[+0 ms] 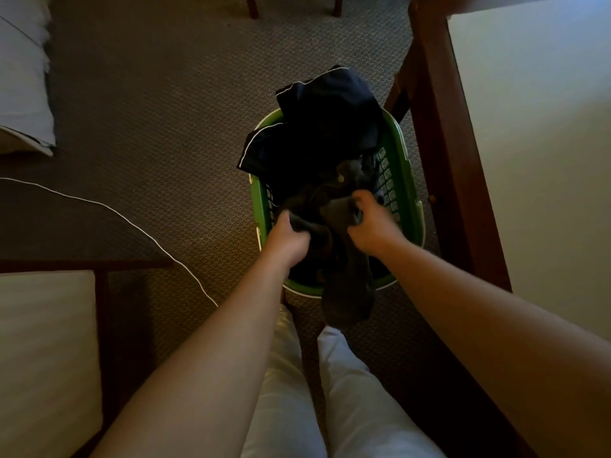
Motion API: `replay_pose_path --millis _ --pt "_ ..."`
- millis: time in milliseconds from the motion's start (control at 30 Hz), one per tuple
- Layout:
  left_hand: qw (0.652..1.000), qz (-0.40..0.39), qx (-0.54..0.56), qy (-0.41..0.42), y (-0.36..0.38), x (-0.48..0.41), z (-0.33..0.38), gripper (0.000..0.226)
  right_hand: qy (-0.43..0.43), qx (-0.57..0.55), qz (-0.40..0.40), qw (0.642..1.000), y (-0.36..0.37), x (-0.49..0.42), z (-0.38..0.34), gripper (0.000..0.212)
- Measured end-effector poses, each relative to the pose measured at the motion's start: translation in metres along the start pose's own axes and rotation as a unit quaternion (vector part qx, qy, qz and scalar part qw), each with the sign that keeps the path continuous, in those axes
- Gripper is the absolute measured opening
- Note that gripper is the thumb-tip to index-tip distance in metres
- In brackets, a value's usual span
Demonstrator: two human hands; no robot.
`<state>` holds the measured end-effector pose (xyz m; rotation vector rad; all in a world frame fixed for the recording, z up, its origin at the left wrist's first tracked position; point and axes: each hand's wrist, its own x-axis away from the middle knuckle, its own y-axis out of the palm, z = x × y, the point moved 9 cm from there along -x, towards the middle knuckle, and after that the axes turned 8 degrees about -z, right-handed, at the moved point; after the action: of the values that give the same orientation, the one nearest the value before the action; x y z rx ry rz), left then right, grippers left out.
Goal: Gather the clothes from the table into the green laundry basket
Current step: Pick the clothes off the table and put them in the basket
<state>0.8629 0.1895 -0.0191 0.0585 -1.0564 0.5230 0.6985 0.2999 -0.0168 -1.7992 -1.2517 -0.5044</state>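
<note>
I am looking straight down at the green laundry basket, which stands on the patterned carpet just beside the dark wood frame of the pale-topped counter on the right. Both hands are in the basket's near half. My left hand has its grip curled round a fold of the dark grey garment, and my right hand has its grip closed tight on another bunch of the same cloth. One end of that garment hangs over the near rim and down outside the basket, above my pale trousers. A navy garment with white piping is heaped at the far end, spilling over the far and left rims. A small pale spot on the grey cloth is too small for me to read as a label. A white cord crosses the carpet on the left, near a cushioned chair seat.
</note>
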Motion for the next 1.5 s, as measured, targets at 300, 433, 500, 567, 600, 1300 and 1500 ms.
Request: replay_pose_path --millis 300,433,500,567,600,1300,1500 --pt "0.982 0.027 -0.171 -0.078 0.037 -0.001 -0.088 0.084 0.146 0.277 -0.034 0.949 0.052 0.038 0.105 0.052" --pt "0.994 0.055 -0.065 -0.063 0.048 0.026 -0.077 0.085 0.098 -0.027 -0.042 0.994 0.051 0.035 0.068 0.051" --pt "0.998 0.042 0.001 -0.038 0.054 0.038 -0.070 0.092 0.114 -0.216 -0.015 0.969 0.046 0.034 0.052 0.065" --pt "0.999 0.011 0.036 0.001 0.059 0.054 -0.059 0.088 0.134 -0.422 -0.018 0.896 0.050 0.028 0.039 0.071" --pt "0.999 -0.008 0.042 0.025 0.063 0.062 -0.052 0.078 0.132 -0.520 -0.032 0.844 0.051 0.024 0.031 0.070" --pt "0.991 0.046 -0.047 0.116 0.014 0.036 0.031 0.069 -0.124 0.036 0.178 0.976 -0.042 0.042 -0.040 0.045" --pt "0.977 0.061 -0.080 0.187 -0.005 0.005 0.072 0.062 -0.193 0.194 0.092 0.957 -0.023 -0.007 -0.087 0.054"
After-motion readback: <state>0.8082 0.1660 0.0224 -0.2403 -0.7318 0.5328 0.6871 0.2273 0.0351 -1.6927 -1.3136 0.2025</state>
